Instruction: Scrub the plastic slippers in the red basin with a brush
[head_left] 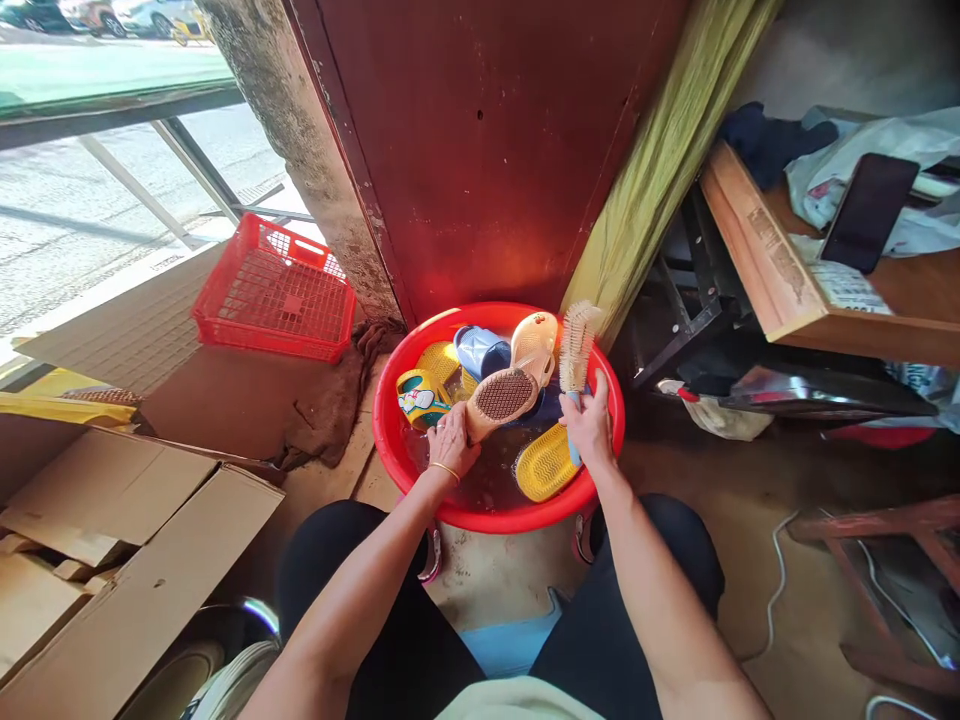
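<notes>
Holding, left hand (pixel 452 443): forearm toward one o'clock, fingers closed on shoe's (pixel 504 398) near end.
Shoe: sole up, at that grip's two o'clock.
Right hand (pixel 591 425): at red basin's (pixel 499 520) three o'clock, clasping brush (pixel 577 350), bristles toward twelve.

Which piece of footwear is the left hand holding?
The beige shoe with the dark brown, grid-patterned sole; the left hand grips one end. The others, like the yellow, wavy-ridged slipper, lie unheld in the red plastic tub.
</notes>
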